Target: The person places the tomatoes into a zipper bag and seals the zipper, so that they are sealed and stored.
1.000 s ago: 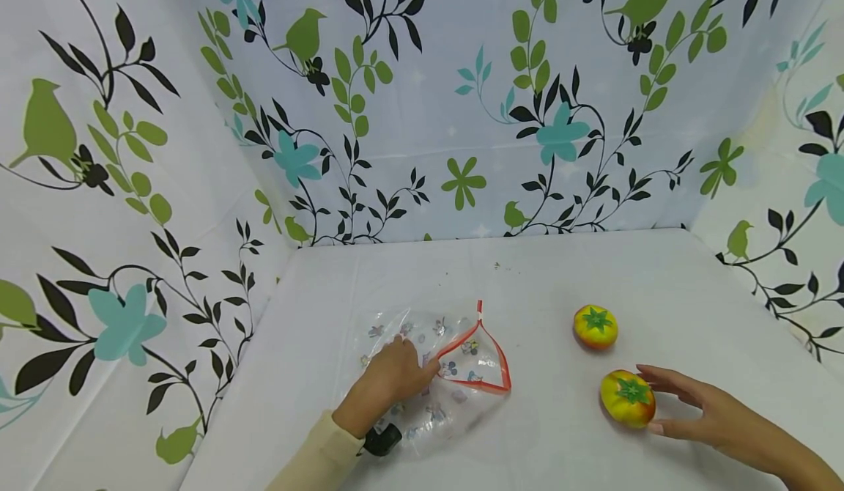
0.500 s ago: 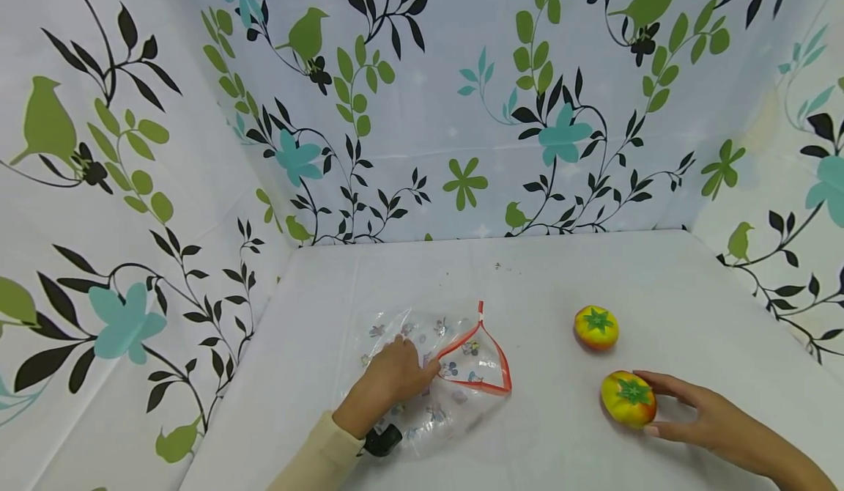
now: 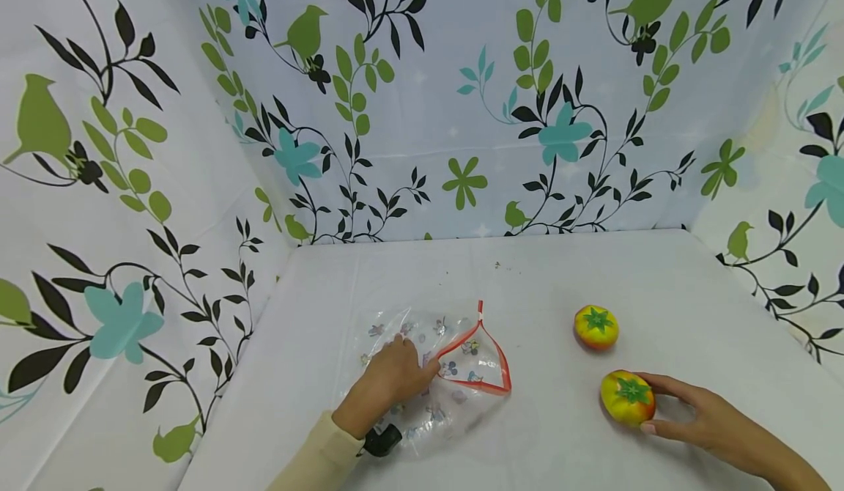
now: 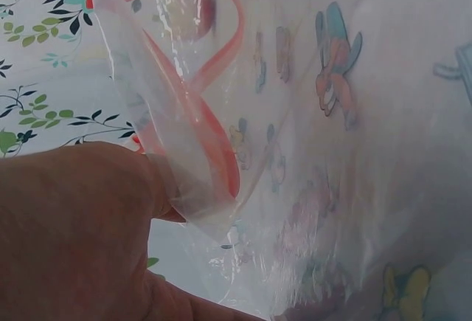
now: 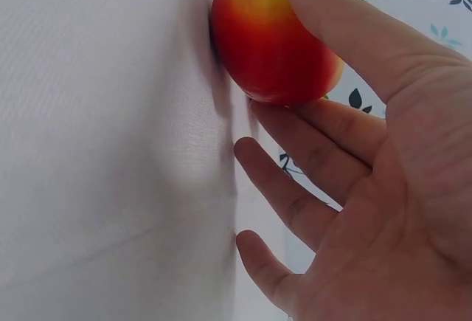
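Note:
In the head view a clear plastic bag (image 3: 422, 421) with small printed figures and a red-edged mouth lies on the white table. My left hand (image 3: 395, 374) holds it beside the mouth, the thumb at the red edge (image 3: 506, 366). The left wrist view shows the bag (image 4: 332, 188) close up, its film covering the thumb tip. My right hand (image 3: 705, 425) grips a yellow-red toy tomato (image 3: 626, 399) with a green leafy top between thumb and fingers. In the right wrist view this tomato (image 5: 273, 40) is near the table surface; the two lower fingers are off it.
A second toy tomato (image 3: 596, 327) sits on the table (image 3: 541, 271) just behind the gripped one. A small black device (image 3: 383, 440) is at the left wrist. Cloth (image 3: 422, 110) printed with birds and leaves encloses the table at the back and sides.
My right hand's fingers and thumb have moved slightly left, closer around the near tomato. The left hand, the bag and both tomatoes stay in place.

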A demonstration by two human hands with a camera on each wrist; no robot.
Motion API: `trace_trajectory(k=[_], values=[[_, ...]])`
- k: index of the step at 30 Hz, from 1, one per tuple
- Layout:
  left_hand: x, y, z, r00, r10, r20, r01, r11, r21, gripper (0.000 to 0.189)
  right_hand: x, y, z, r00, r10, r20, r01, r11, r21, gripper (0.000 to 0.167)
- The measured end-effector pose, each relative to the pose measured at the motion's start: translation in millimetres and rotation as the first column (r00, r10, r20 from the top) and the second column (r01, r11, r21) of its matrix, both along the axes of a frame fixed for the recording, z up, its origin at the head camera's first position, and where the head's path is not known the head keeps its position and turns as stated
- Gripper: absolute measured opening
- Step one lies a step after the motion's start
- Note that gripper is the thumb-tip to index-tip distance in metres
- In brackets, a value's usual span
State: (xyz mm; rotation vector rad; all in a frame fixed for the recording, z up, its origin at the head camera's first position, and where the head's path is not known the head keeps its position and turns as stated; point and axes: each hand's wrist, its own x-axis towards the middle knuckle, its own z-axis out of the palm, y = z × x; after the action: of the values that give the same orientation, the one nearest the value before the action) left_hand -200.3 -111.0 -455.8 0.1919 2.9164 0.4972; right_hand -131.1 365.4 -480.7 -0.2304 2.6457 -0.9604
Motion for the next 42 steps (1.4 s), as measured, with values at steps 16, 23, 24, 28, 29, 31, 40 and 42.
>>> trace_trajectory(k=[16, 23, 24, 28, 29, 31, 40, 42], values=[[-0.6, -0.7, -3.8, 1.000, -0.006, -0.022, 0.006, 1.000, 0.004, 0.081, -3.2, -13.5, 5.6, 0.999, 0.001, -0.035, -0.002, 1.000, -0.012, 0.069], [-0.6, -0.7, -3.9, 1.000, -0.005, -0.024, 0.005, 1.000, -0.010, 0.083, -9.3, -29.3, 12.1, 0.987, 0.037, -0.159, -0.036, 0.999, 0.010, 0.064], [-0.6, -0.6, -3.5, 1.000, -0.005, -0.024, 0.005, 1.000, -0.009, 0.083, -10.5, -31.9, 13.6, 0.986, 0.040, -0.163, -0.040, 0.999, 0.004, 0.064], [0.0, 0.1, -0.8, 1.000, -0.006, -0.021, 0.006, 1.000, -0.003, 0.081, -15.2, -41.4, 18.4, 0.979, 0.051, -0.197, -0.055, 0.998, -0.017, 0.066], [0.1, 0.3, -0.2, 1.000, -0.007, -0.022, 0.007, 1.000, -0.002, 0.080, -16.6, -43.8, 19.4, 0.977, 0.052, -0.208, -0.059, 0.998, -0.024, 0.067], [0.3, 0.4, -0.1, 1.000, -0.008, -0.019, 0.008, 1.000, -0.003, 0.080, -19.3, -48.6, 20.6, 0.973, 0.056, -0.224, -0.066, 0.997, -0.037, 0.066], [-0.4, -0.9, -1.3, 1.000, -0.010, -0.022, 0.010, 1.000, -0.005, 0.084, -33.2, -76.7, 22.0, 0.966, 0.092, -0.243, -0.118, 0.988, -0.096, 0.068], [-0.5, -0.8, -1.7, 1.000, -0.012, -0.022, 0.012, 1.000, -0.008, 0.084, -36.0, -83.3, 22.2, 0.964, 0.100, -0.248, -0.127, 0.987, -0.098, 0.069]])
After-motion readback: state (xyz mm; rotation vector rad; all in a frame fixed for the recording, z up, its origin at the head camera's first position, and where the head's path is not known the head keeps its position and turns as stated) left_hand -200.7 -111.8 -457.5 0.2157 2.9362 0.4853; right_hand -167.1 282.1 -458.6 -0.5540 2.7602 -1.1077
